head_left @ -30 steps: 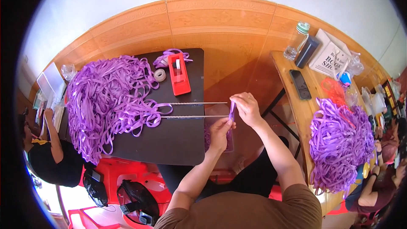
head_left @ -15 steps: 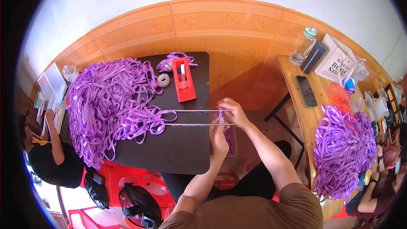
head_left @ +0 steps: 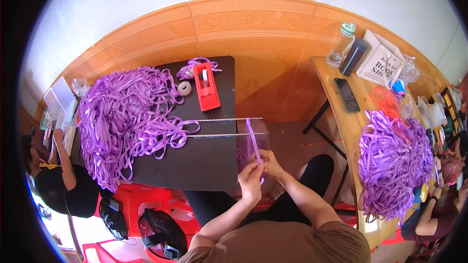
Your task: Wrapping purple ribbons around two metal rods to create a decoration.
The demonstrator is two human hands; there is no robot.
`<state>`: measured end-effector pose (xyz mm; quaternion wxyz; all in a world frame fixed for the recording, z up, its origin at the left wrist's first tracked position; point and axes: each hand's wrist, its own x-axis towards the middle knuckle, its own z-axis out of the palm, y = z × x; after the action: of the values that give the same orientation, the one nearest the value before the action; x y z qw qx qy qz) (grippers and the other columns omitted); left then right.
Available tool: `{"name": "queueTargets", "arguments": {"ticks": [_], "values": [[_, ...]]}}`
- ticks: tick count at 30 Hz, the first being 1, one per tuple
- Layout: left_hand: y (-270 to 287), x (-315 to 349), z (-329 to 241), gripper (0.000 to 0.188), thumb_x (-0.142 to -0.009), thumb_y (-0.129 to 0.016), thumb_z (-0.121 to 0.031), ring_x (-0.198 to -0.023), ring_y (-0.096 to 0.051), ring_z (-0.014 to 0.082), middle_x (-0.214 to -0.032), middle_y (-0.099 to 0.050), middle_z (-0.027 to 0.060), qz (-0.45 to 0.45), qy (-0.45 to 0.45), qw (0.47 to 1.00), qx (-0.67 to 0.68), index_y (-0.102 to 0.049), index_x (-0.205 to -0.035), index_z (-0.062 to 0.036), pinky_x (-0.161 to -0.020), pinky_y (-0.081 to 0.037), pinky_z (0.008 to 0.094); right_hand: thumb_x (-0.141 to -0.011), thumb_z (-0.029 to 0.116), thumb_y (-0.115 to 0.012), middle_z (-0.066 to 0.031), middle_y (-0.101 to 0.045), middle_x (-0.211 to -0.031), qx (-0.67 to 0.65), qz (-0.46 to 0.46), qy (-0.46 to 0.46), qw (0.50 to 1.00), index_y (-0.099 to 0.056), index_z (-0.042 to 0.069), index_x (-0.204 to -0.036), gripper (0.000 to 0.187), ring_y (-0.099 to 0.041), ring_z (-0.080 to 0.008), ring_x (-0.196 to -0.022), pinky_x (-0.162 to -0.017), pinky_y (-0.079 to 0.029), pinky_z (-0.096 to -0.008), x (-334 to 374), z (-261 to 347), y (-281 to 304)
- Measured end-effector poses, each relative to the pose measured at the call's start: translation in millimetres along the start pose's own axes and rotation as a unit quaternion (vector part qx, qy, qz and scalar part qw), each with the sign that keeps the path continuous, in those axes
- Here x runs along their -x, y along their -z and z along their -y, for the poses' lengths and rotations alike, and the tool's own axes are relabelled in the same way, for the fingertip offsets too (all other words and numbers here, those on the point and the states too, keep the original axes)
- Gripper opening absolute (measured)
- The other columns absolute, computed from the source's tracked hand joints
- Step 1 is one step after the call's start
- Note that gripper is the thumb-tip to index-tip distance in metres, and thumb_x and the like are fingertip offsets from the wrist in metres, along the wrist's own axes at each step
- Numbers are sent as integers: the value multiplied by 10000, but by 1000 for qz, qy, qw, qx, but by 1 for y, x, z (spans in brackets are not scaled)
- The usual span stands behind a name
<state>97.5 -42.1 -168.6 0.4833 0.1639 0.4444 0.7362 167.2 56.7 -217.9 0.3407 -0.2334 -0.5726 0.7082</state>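
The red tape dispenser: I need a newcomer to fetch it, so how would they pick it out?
Start at the dark table left of the hands, heaped with purple ribbon. At its far edge, beside a small tape roll, lies the red tape dispenser, the only red, blocky thing on it.

A heap of purple ribbon strips (head_left: 126, 117) is spread over the left of the black table (head_left: 204, 165); behind it, a red tape dispenser (head_left: 206, 86) is set beside a tape roll (head_left: 184, 87). Two thin rods (head_left: 229, 127) are laid jutting past the table's right edge.
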Motion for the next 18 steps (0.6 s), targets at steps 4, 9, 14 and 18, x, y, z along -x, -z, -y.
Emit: {"name": "queueTargets", "arguments": {"ticks": [4, 9, 14, 18], "values": [[12, 9, 2, 78, -859, -625, 9, -777, -617, 123, -865, -666, 64, 44, -11, 999, 12, -669, -923, 15, -747, -485, 235, -778, 76, -701, 34, -588, -778, -16, -48, 5, 999, -625, 26, -824, 103, -541, -67, -757, -687, -434, -215, 17, -10, -14], [29, 16, 3, 68, -831, -662, 18, -774, -598, 89, -858, -664, 36, 26, 3, 1000, -3, -677, -891, -10, -747, -475, 217, -772, 15, -672, 34, -589, -777, -20, -76, -28, 996, -630, 25, -821, 66, -535, -64, -763, -699, -436, -219, 31, -15, -25], [45, 18, 3, 60, -827, -678, 10, -760, -577, 53, -830, -664, 7, 50, 9, 997, -59, -682, -861, -40, -730, -455, 188, -787, 4, -643, 39, -570, -722, 86, -68, 0, 994, -626, 23, -779, 27, -512, -55, -686, -612, -420, -212, 45, -62, -13], [53, 19, 3, 63, -839, -661, 14, -763, -580, 58, -832, -664, 10, 55, 20, 997, -55, -681, -866, -39, -733, -456, 190, -781, -21, -612, 43, -547, -693, 138, -116, -20, 983, -609, 18, -742, 55, -497, -50, -647, -568, -407, -212, 58, -73, -20]]}}
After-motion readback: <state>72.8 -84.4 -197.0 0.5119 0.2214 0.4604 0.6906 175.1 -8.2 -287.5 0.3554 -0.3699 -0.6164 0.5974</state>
